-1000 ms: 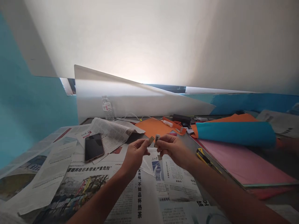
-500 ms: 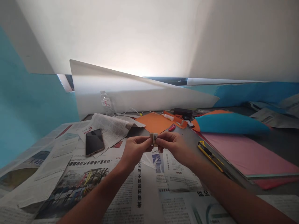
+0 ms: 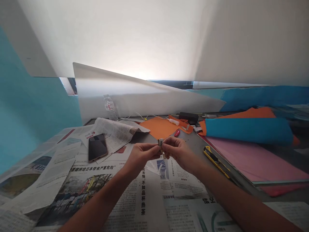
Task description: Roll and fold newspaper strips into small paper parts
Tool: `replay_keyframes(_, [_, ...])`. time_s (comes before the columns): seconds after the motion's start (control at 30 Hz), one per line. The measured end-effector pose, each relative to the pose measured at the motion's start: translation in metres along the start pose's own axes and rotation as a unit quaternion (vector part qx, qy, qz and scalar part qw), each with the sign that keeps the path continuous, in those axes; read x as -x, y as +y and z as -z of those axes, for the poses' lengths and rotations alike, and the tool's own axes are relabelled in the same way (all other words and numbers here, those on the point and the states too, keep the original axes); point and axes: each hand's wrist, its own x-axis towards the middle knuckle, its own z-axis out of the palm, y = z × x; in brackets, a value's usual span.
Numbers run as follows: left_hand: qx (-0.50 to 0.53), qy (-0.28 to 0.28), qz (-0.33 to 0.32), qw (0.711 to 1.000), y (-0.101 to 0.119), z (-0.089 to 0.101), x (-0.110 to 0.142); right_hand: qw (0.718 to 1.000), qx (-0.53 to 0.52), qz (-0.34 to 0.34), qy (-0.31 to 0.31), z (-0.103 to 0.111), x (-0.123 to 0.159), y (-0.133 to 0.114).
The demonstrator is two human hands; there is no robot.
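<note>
Between my two hands, at the middle of the head view, is a small folded piece of newspaper (image 3: pixel 160 142). My left hand (image 3: pixel 144 152) pinches its left side between thumb and fingers. From the right, my right hand (image 3: pixel 177 149) pinches the same piece, fingertips almost meeting those of the left. Much of the folded paper is hidden by the fingers. Both hands are above printed newspaper sheets (image 3: pixel 127 187) spread over the table. Past the fingertips lies an orange paper sheet (image 3: pixel 158 126).
A phone (image 3: pixel 97 147) lies on newspaper at left, with a plastic bottle (image 3: pixel 111 108) behind. To the right are a yellow utility knife (image 3: pixel 216 162), pink paper (image 3: pixel 256 158) and curled blue paper (image 3: pixel 246 130). A small red object (image 3: pixel 177 132) and a white glue bottle (image 3: pixel 173 121) sit farther back.
The folded newspaper piece has turned and looks narrower between my fingers, and my fingertips are closer together. The blue and orange papers at right have shifted and spread rightward.
</note>
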Motion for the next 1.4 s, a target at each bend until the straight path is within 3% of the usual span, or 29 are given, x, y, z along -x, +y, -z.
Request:
replay_keyframes(0.37, [0.122, -0.025, 0.014, 0.992, 0.003, -0.008, 0.003, 0.996, -0.077, 0.004, -0.040, -0.005, 0.003, 0.002])
replay_keyframes(0.47, [0.110, -0.011, 0.012, 0.994, 0.001, -0.009, 0.003, 0.999, -0.030, 0.024, -0.024, -0.006, 0.004, 0.001])
replay_keyframes(0.6, [0.087, 0.002, 0.029, 0.996, 0.003, -0.005, 0.002, 0.989, 0.100, 0.105, -0.021, -0.003, 0.007, -0.006])
replay_keyframes(0.77, [0.009, -0.039, 0.040, 0.998, 0.008, 0.004, 0.002, 0.963, 0.235, 0.128, -0.034, 0.003, 0.012, -0.015])
replay_keyframes(1.03, [0.014, -0.078, 0.058, 0.995, 0.009, 0.009, 0.001, 0.951, 0.260, 0.166, 0.021, 0.008, 0.011, -0.010])
replay_keyframes(1.23, [-0.033, -0.035, 0.005, 0.999, 0.008, 0.012, -0.002, 0.951, 0.257, 0.165, 0.054, 0.008, 0.010, -0.009])
replay_keyframes(1.4, [-0.181, -0.007, -0.116, 0.977, 0.009, 0.008, 0.001, 0.950, 0.267, 0.145, 0.078, 0.006, 0.009, -0.007])
